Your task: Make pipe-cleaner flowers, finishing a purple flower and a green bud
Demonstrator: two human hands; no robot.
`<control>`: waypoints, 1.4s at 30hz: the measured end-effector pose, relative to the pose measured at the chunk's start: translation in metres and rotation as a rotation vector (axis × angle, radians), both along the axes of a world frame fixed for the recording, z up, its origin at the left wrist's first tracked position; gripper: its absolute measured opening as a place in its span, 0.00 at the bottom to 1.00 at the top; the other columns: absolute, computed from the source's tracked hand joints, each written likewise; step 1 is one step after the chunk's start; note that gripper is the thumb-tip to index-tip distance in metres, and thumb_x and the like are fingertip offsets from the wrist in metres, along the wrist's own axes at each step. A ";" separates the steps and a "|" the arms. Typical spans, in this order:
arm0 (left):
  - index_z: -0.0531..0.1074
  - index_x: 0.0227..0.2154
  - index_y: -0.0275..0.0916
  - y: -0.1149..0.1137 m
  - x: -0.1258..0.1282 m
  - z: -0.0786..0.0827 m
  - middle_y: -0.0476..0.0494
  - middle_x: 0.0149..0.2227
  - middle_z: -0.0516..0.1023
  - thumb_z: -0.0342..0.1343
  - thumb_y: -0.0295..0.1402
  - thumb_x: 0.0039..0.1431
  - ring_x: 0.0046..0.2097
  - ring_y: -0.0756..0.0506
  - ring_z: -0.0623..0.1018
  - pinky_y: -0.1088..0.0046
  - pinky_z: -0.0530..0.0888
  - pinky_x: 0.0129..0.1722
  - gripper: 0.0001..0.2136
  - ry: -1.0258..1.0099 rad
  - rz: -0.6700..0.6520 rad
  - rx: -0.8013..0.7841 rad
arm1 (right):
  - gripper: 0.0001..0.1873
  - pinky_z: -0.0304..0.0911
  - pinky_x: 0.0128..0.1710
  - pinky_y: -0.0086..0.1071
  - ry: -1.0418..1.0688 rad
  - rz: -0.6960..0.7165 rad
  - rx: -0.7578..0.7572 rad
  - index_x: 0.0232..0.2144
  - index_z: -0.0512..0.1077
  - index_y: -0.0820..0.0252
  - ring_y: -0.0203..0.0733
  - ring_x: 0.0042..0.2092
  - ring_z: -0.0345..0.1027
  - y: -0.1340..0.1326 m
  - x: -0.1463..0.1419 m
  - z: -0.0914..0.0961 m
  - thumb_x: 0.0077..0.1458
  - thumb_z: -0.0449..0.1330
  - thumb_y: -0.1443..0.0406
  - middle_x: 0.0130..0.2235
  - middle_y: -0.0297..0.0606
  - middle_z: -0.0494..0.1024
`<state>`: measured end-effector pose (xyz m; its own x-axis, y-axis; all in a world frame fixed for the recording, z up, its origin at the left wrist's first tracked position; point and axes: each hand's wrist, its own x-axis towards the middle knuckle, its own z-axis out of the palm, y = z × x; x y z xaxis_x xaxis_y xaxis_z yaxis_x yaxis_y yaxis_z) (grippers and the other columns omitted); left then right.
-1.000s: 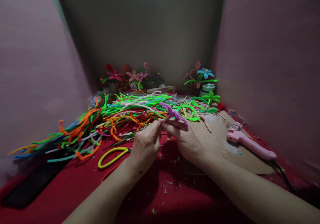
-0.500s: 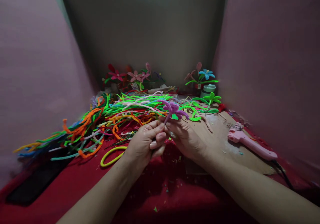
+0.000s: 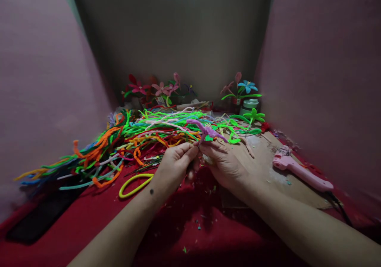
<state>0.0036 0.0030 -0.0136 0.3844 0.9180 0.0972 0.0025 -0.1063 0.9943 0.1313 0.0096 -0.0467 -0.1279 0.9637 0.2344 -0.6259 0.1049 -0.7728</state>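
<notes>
A purple pipe-cleaner flower (image 3: pixel 206 130) stands above my fingertips, its petals spread out to both sides. My left hand (image 3: pixel 177 162) pinches its lower end between thumb and forefinger. From the other side my right hand (image 3: pixel 222 162) also grips the base of the flower, thumb on top. The exact grip at the stem is partly hidden by the fingers. Behind the hands lies a big heap of coloured pipe cleaners (image 3: pixel 166 125), green, white, orange and red. A yellow loop (image 3: pixel 134 185) rests by my left wrist.
A pink hot-glue gun (image 3: pixel 300 172) lies on a cardboard sheet (image 3: pixel 262 164) at the right. Finished pipe-cleaner flowers (image 3: pixel 160 89) stand along the back, near a pale green jar (image 3: pixel 250 105). A dark flat object (image 3: pixel 41 217) sits front left on the red cloth (image 3: pixel 190 235).
The purple flower has turned and tilted, so its petals now show more edge-on. My left fingers have shifted at its base; both hands keep their grip.
</notes>
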 end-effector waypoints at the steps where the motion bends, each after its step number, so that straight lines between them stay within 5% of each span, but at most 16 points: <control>1: 0.66 0.21 0.36 0.000 0.001 -0.001 0.54 0.16 0.66 0.55 0.36 0.54 0.15 0.56 0.63 0.82 0.60 0.14 0.11 0.074 0.064 0.098 | 0.02 0.59 0.32 0.34 -0.004 0.000 0.009 0.27 0.76 0.56 0.36 0.28 0.63 0.000 0.000 0.000 0.45 0.64 0.65 0.25 0.31 0.75; 6: 0.70 0.24 0.37 0.000 0.004 -0.009 0.52 0.19 0.69 0.54 0.33 0.54 0.19 0.54 0.67 0.80 0.64 0.19 0.07 0.192 0.199 0.318 | 0.02 0.60 0.33 0.34 -0.060 -0.080 0.045 0.27 0.76 0.56 0.37 0.29 0.64 0.001 0.001 -0.003 0.46 0.63 0.66 0.29 0.32 0.76; 15: 0.69 0.23 0.36 0.001 0.003 0.001 0.53 0.18 0.69 0.55 0.34 0.53 0.15 0.55 0.66 0.82 0.62 0.13 0.08 0.033 0.078 0.081 | 0.15 0.61 0.31 0.35 -0.217 -0.091 0.065 0.34 0.76 0.56 0.40 0.32 0.66 0.003 0.003 -0.007 0.47 0.62 0.54 0.27 0.34 0.76; 22: 0.69 0.25 0.35 0.007 -0.002 -0.005 0.54 0.17 0.69 0.56 0.33 0.53 0.13 0.57 0.63 0.84 0.61 0.10 0.06 -0.141 -0.047 -0.126 | 0.09 0.61 0.36 0.35 -0.165 0.032 0.121 0.34 0.76 0.57 0.37 0.31 0.67 0.004 0.006 -0.004 0.50 0.60 0.62 0.25 0.32 0.75; 31: 0.67 0.27 0.36 0.011 -0.007 -0.001 0.56 0.16 0.65 0.57 0.34 0.52 0.11 0.58 0.58 0.84 0.60 0.07 0.07 -0.230 -0.202 -0.342 | 0.09 0.59 0.37 0.34 -0.107 0.070 0.005 0.32 0.77 0.60 0.38 0.32 0.67 0.006 0.007 -0.001 0.46 0.63 0.65 0.26 0.34 0.76; 34: 0.67 0.24 0.35 0.009 -0.005 -0.001 0.53 0.16 0.66 0.54 0.38 0.55 0.12 0.56 0.62 0.83 0.61 0.09 0.11 -0.115 -0.163 -0.222 | 0.07 0.59 0.34 0.33 -0.084 0.032 0.012 0.30 0.77 0.60 0.36 0.29 0.66 0.006 0.006 -0.002 0.44 0.64 0.65 0.25 0.33 0.76; 42: 0.70 0.30 0.37 0.003 0.004 -0.011 0.51 0.22 0.71 0.53 0.36 0.55 0.20 0.53 0.70 0.80 0.65 0.19 0.08 0.330 0.277 0.419 | 0.04 0.60 0.35 0.32 -0.019 -0.161 -0.007 0.23 0.77 0.58 0.37 0.31 0.67 0.000 0.002 0.000 0.38 0.66 0.69 0.26 0.32 0.78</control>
